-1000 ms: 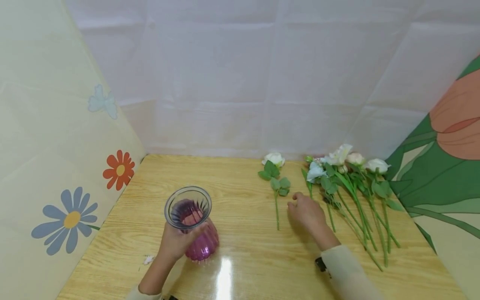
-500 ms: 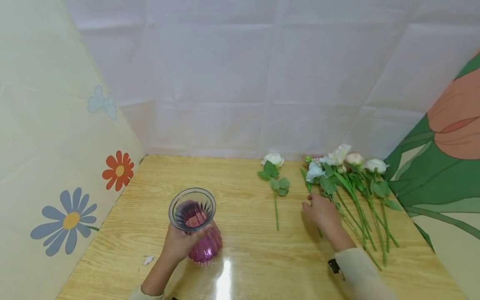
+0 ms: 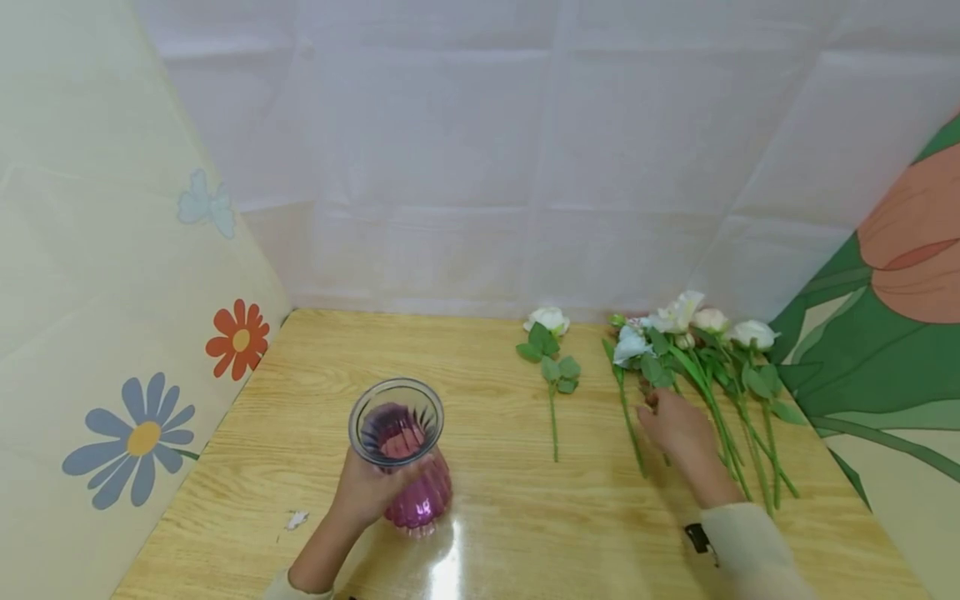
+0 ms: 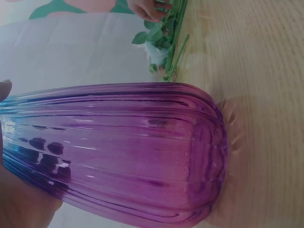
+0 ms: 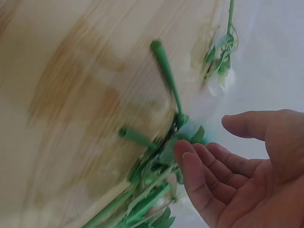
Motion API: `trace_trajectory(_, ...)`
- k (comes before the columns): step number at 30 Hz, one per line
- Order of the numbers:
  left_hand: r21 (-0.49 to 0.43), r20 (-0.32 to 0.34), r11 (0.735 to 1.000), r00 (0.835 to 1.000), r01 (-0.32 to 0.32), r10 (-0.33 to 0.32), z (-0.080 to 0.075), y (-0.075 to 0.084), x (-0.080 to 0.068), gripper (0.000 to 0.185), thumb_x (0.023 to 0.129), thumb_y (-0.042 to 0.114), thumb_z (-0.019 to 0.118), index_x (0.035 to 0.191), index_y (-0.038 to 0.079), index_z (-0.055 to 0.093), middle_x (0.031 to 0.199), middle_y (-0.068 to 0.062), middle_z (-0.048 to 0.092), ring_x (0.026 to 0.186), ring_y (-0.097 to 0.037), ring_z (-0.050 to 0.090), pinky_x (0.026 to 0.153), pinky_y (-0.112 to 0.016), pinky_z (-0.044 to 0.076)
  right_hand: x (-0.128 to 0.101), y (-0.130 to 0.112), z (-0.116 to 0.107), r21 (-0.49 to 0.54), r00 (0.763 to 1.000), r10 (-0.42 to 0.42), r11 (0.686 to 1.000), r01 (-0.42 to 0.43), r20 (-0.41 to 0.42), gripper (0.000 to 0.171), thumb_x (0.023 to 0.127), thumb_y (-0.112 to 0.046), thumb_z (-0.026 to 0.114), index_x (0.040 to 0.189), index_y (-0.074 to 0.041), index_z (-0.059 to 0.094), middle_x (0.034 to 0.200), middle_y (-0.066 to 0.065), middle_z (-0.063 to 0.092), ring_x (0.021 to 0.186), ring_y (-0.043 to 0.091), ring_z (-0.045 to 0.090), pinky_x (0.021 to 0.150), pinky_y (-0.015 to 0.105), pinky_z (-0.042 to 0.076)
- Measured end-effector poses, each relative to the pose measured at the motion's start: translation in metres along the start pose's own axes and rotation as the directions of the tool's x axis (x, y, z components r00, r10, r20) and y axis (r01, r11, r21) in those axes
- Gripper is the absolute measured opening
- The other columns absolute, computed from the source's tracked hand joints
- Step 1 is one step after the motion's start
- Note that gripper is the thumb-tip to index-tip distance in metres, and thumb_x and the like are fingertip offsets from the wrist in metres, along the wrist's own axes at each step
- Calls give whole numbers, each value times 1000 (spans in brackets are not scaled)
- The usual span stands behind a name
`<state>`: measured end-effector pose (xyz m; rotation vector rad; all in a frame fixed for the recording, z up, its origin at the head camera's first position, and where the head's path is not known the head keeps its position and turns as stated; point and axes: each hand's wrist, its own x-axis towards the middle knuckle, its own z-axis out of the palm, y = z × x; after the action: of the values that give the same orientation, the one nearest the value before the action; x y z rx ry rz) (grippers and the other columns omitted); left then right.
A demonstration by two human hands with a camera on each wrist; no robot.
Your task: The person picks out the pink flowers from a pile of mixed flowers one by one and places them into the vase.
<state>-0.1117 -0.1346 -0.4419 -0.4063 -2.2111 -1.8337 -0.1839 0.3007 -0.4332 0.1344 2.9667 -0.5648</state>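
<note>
Vase (image 3: 405,467) upright, nothing inside

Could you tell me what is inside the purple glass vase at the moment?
Nothing shows inside the purple glass vase: no stem rises from its mouth. The left hand grips its neck, so that side of the interior is covered.

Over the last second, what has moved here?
The right hand slid right across the table, from beside the lone rose to the bunch of flowers, fingers open. The left hand holds the purple vase, shifted slightly right. The lone rose stayed.
</note>
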Motion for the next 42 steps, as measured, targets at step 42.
trace_trajectory(42,-88,60,996,998,-13,18,17,1,-3,75,70,1,86,134,-3,48,125,-20,63,115,-32,64,101,-62,52,7,82,-33,-51,984,171,984,-169,42,57,103,-29,50,135,18,43,130,42,48,101,56,57,68,57,55)
